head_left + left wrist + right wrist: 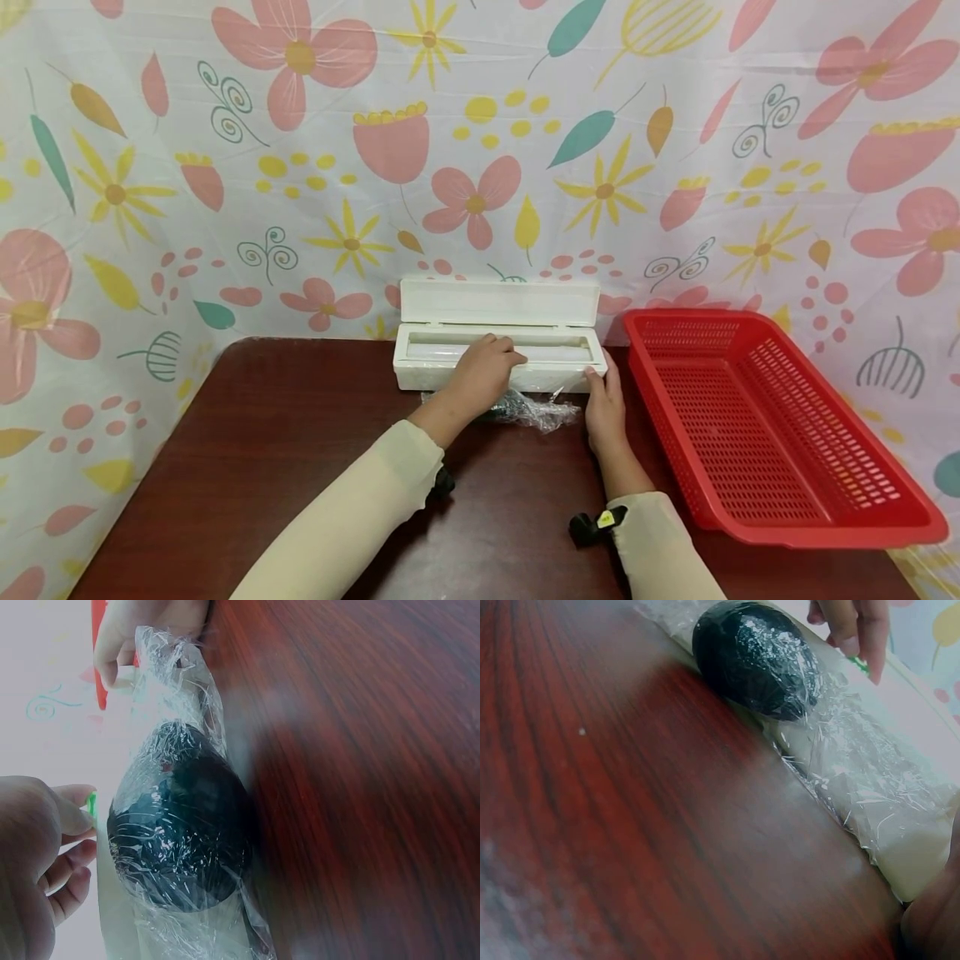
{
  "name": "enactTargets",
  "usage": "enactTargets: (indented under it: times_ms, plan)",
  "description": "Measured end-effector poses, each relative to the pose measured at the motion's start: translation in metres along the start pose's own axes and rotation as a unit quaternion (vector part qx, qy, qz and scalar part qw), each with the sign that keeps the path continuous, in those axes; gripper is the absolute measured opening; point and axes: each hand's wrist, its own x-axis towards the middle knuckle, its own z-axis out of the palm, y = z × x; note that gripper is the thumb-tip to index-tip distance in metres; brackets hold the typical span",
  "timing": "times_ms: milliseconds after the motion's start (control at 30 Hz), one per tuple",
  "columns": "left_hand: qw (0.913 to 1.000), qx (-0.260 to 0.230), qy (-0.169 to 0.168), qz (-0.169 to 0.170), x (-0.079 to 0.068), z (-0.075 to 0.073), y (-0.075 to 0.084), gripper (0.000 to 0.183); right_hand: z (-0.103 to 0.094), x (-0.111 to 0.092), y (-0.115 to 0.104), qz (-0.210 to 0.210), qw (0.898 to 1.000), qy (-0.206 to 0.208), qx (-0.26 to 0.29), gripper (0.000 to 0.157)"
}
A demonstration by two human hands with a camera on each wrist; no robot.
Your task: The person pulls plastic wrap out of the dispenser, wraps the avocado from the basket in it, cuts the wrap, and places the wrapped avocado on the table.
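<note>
Farthest left, floral cloth with pink, yellow and teal prints, spread behind everything as far as the right edge. Next to it, dark reddish-brown surface, glossy and grained. Then cream left sleeve, slanted up from the lower edge, with small black device at the cuff. Past the cuff, left hand, over the front of long white box, fingers pinching small green piece at the upper front edge. Hinged lid of the box raised at the back, before the cloth; inside, pale roll lying lengthwise. Just in front of the box, on the surface, dark rounded item, smooth and shiny under crinkled clear film; from these views, impossible to tell whether touching the box. Film bunched out loosely on both sides of the item. At the right end of the box, right hand, grasping that end, thumb at the front corner. Below, cream right sleeve with black wrist camera marked by a yellow label. Farthest right, red perforated basket, set at an angle just beside the right hand.
</note>
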Motion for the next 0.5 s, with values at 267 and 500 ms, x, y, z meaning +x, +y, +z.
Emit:
enactTargets:
  times_ms: [267, 500]
  plan:
    - [1.0, -0.003, -0.003, -0.007, -0.002, 0.0, -0.002, 0.037, 0.0, 0.001, 0.004, -0.005, 1.0, 0.003, -0.005, 0.054]
    - [1.0, -0.005, -0.004, -0.006, -0.004, -0.002, -0.004, 0.034, 0.0, -0.005, -0.012, 0.011, 1.0, -0.007, 0.001, 0.056]
